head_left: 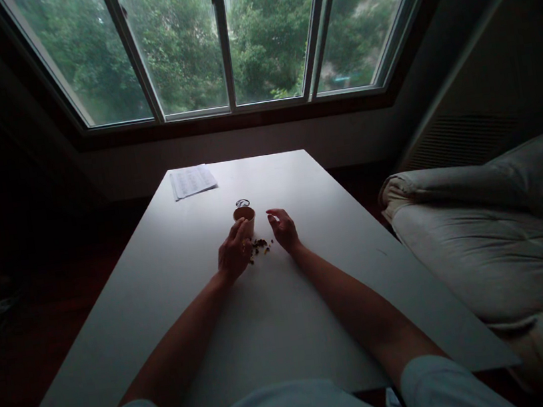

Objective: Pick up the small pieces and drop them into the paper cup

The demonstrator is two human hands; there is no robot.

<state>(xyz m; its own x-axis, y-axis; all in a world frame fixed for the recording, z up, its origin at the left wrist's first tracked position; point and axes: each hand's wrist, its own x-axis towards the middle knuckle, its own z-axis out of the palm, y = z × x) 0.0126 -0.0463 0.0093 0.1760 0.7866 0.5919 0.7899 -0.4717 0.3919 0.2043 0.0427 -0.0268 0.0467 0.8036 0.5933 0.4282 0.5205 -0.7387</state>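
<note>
A brown paper-like cup (252, 220) with a wide round mouth stands on the white table (280, 337). My left hand (234, 254) is closed against its near left side, fingers up by the rim. Just in front of the cup lies a small scatter of dark brown bits (259, 243), partly hidden by my left hand. To their right hovers or rests my right hand (284, 230), fingers curved and apart, with nothing visible in them. Behind the cup is a small dark-rimmed round thing (242, 203), too small to name.
Printed sheets of paper (192, 181) lie at the table's far left corner. A light padded sofa (479, 241) runs along the right side. Beyond the table are a wall and a wide window (223, 42) with trees outside.
</note>
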